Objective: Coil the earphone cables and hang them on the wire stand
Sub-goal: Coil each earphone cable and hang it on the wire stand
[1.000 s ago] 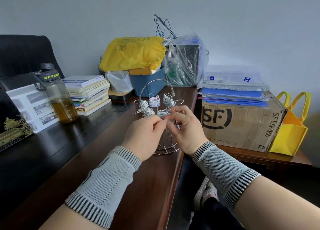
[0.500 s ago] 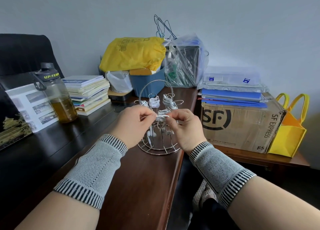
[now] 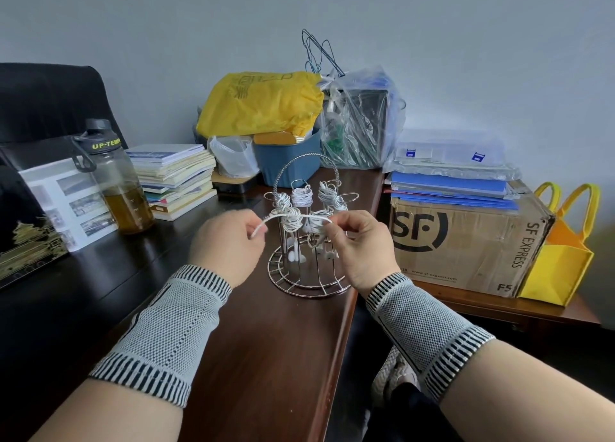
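Note:
A chrome wire stand (image 3: 307,285) with an arched handle stands on the dark wooden desk near its right edge. Several white coiled earphone cables (image 3: 301,196) hang on its hooks, with earbuds dangling inside the frame. A white earphone cable (image 3: 293,217) stretches in an arc in front of the stand. My left hand (image 3: 229,245) pinches its left end. My right hand (image 3: 357,242) pinches the other end beside a coil on the stand's right side.
A bottle of amber liquid (image 3: 116,178) and a stack of books (image 3: 176,175) sit at the left. A blue bin (image 3: 286,162) under a yellow bag stands behind the stand. An SF Express cardboard box (image 3: 466,242) and a yellow tote (image 3: 562,252) are on the lower table at right.
My hands have drawn apart, the left one moving left, so a longer stretch of white cable now spans between them in front of the stand.

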`<move>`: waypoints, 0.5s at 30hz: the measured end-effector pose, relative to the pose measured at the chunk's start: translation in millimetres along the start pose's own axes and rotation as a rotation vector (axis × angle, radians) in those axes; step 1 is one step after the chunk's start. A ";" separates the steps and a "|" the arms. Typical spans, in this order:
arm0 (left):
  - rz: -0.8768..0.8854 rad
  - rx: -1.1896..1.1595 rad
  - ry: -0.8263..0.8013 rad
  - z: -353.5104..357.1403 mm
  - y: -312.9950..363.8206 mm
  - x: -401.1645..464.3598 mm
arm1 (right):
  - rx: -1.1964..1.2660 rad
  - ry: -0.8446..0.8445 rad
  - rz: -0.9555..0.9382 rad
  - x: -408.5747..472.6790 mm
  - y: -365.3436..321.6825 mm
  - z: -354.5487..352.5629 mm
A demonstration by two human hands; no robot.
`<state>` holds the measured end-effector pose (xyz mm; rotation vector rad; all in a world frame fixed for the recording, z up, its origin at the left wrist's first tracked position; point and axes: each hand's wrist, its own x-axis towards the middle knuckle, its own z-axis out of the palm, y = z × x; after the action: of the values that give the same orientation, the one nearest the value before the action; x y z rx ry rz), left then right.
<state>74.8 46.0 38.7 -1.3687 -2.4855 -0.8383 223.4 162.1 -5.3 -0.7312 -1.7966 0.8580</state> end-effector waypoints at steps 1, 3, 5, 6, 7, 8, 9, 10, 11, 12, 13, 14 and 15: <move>0.007 -0.047 -0.101 0.6 1.1 -1.5 | 0.011 0.005 0.010 0.1 -0.3 0.7; 0.029 -0.169 -0.226 2.4 6.6 -5.5 | 0.044 0.016 0.039 -0.2 -0.6 1.7; 0.072 -0.292 -0.236 3.6 15.9 -6.0 | 0.084 0.025 0.075 -0.2 -2.6 1.5; 0.087 -0.352 -0.230 4.1 21.2 -6.3 | 0.105 0.028 0.095 0.0 -3.7 1.2; 0.091 -0.416 -0.226 4.8 27.0 -6.2 | 0.126 0.028 0.113 0.7 -4.8 -0.2; 0.085 -0.487 -0.222 5.8 32.0 -6.0 | 0.141 0.027 0.126 0.9 -6.5 -1.6; 0.068 -0.561 -0.214 7.2 36.7 -5.8 | 0.154 0.027 0.139 1.1 -8.0 -2.8; 0.040 -0.626 -0.199 8.2 40.9 -6.1 | 0.174 0.029 0.152 0.9 -10.1 -4.0; 0.004 -0.677 -0.176 9.6 44.3 -6.3 | 0.204 0.031 0.168 1.0 -11.0 -4.4; -0.029 -0.712 -0.146 11.3 47.2 -6.4 | 0.234 0.034 0.185 1.1 -11.8 -4.6; -0.056 -0.723 -0.111 13.1 50.3 -6.5 | 0.260 0.039 0.203 1.5 -12.5 -4.7; -0.071 -0.706 -0.072 14.4 53.1 -7.1 | 0.280 0.042 0.225 1.8 -13.1 -4.4; -0.080 -0.662 -0.025 15.6 55.5 -7.4 | 0.299 0.045 0.253 2.5 -13.4 -3.8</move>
<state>126.2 72.5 44.3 -1.4478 -2.3855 -1.7823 224.7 157.3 7.9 -0.7832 -1.5109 1.2374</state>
